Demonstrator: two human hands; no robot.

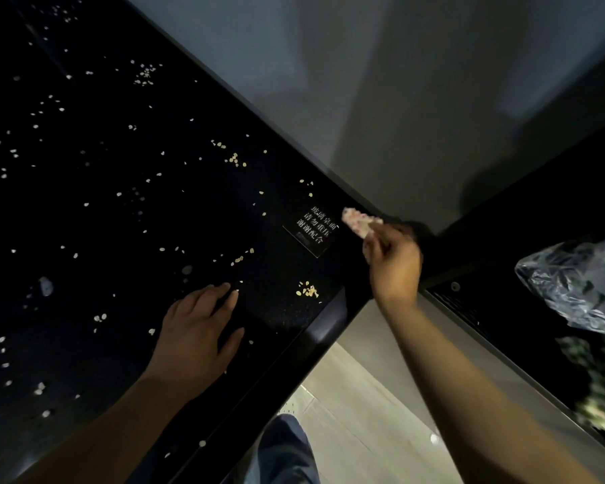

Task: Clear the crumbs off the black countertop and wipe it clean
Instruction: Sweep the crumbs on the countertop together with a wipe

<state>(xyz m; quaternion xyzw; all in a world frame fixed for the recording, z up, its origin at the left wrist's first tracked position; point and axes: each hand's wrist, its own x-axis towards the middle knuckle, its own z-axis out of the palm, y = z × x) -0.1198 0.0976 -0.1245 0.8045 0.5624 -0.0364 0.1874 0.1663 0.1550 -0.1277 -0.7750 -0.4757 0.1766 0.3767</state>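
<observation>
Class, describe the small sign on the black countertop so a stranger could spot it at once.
Start at the black countertop, strewn with pale crumbs. Follow its back edge to the corner by the right hand. The sign lies flat there, the only rectangle bearing white characters.

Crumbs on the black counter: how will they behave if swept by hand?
Probably very light: the crumbs are small flakes, so a fast sweep could scatter them. They lie loose and apart on the glossy countertop, so they likely slide easily. Those near the edge may fall off.
</observation>
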